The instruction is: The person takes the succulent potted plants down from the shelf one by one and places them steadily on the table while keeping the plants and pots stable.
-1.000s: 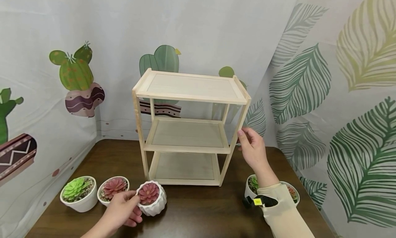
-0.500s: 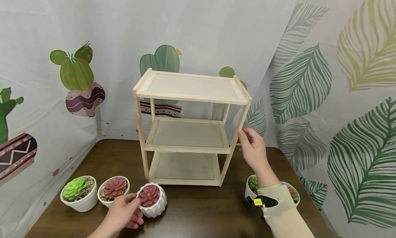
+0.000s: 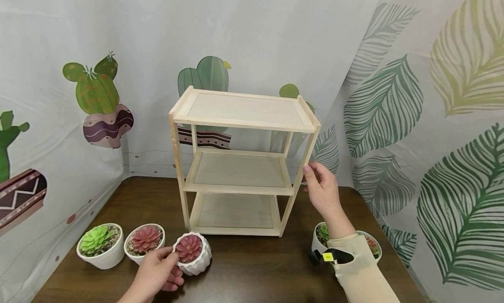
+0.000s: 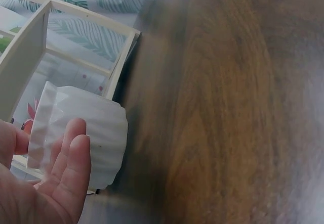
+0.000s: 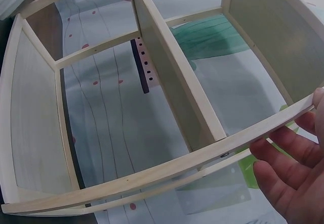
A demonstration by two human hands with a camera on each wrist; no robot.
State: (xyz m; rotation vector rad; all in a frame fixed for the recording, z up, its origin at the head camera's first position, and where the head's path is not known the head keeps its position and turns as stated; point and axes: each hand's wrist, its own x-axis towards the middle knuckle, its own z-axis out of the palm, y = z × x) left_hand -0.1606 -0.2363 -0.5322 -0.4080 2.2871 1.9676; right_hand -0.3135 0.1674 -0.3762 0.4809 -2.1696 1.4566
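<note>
My left hand (image 3: 157, 270) pinches the rim of a white ridged pot (image 3: 198, 263) that holds a red succulent (image 3: 189, 248). In the left wrist view the thumb lies at the rim, and the fingers rest along the outer wall of the pot (image 4: 104, 133). A pale wooden three-tier shelf (image 3: 238, 190) stands upright behind this pot. My right hand (image 3: 323, 187) grips its right front post at about the middle tier. From the right wrist view, the fingers curl at the post (image 5: 177, 163), with the thumb over its edge.
Left of the held pot stand a white pot with a green succulent (image 3: 98, 242) and one with a pink-red succulent (image 3: 145, 239). Two more potted succulents, one green (image 3: 322, 234) and one orange (image 3: 372, 246), stand partly behind the right forearm on the dark wooden table (image 3: 256, 268).
My left hand has shifted slightly to the right at the pot, which has barely moved. My right hand stays on the shelf post.
</note>
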